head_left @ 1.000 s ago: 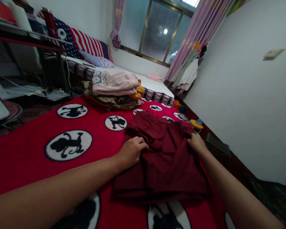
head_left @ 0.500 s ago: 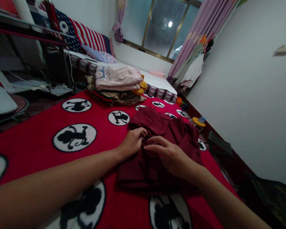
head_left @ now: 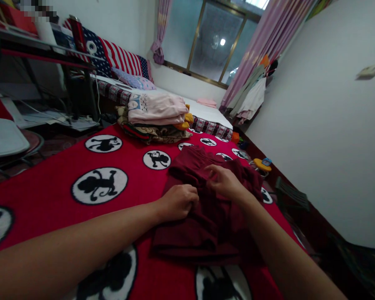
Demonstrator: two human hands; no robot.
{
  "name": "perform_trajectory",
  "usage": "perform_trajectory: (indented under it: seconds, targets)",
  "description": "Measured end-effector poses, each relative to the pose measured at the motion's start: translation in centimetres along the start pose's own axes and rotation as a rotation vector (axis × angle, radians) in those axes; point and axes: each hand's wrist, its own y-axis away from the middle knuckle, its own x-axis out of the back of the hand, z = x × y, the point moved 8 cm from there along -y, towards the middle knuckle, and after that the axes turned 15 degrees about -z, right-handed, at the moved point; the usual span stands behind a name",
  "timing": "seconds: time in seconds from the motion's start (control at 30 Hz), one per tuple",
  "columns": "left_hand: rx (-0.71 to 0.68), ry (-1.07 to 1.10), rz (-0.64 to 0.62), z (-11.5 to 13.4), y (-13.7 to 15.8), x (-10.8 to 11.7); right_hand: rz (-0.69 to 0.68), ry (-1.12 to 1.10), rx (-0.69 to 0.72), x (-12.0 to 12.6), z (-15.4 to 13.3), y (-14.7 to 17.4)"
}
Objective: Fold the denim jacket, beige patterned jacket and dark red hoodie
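A maroon garment [head_left: 203, 233], with a gathered edge at its far side and a straight hem nearest me, lies creased on the red blanket [head_left: 137, 187]. It looks like shorts or a skirt; I cannot tell which. My left hand [head_left: 179, 202] is closed in a fist on the cloth at its left middle, fingertips hidden. Farther up and to the right, my right hand [head_left: 225, 181] has its fingers bent and pinched at the cloth below the gathered edge.
Folded clothes [head_left: 158, 110] are stacked at the blanket's far end, before a white bed [head_left: 212, 110]. A desk [head_left: 43, 48] and a chair [head_left: 4, 137] stand left. On the right are a yellow stool [head_left: 261, 165], a dark green stool [head_left: 290, 193] and the wall.
My hands have moved apart: the left came nearer me and closed into a fist, while the right went farther up the garment. The cloth between them is flatter.
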Motion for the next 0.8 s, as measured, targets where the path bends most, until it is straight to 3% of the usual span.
perform_trajectory:
  seconds: [0.17,0.27,0.4,0.53,0.63,0.73,0.8]
  targets:
    - [-0.004,-0.014,-0.012,0.0,0.1,0.0,0.156,0.067,-0.063,-1.3,1.5,-3.1]
    - [0.006,-0.026,-0.022,0.0,0.1,-0.1,0.385,-0.189,-0.057,0.3,4.4,-3.4]
    - [-0.012,-0.02,-0.016,0.0,0.0,-0.2,0.677,-0.632,-0.105,1.7,10.7,-3.4]
    - [-0.015,-0.009,0.025,0.1,0.0,0.0,0.672,-0.873,-0.156,-0.7,14.2,-4.5]
    - [0.051,0.018,0.211,-0.3,0.6,1.8,0.635,-0.806,-0.175,-1.7,14.6,-4.7]
    - [0.174,0.032,0.44,-1.7,1.4,3.9,0.67,-0.589,-0.177,-0.7,13.8,-3.8]
    - [0.25,0.018,0.503,-3.0,1.4,4.7,0.664,-0.417,-0.19,0.2,12.8,-3.2]
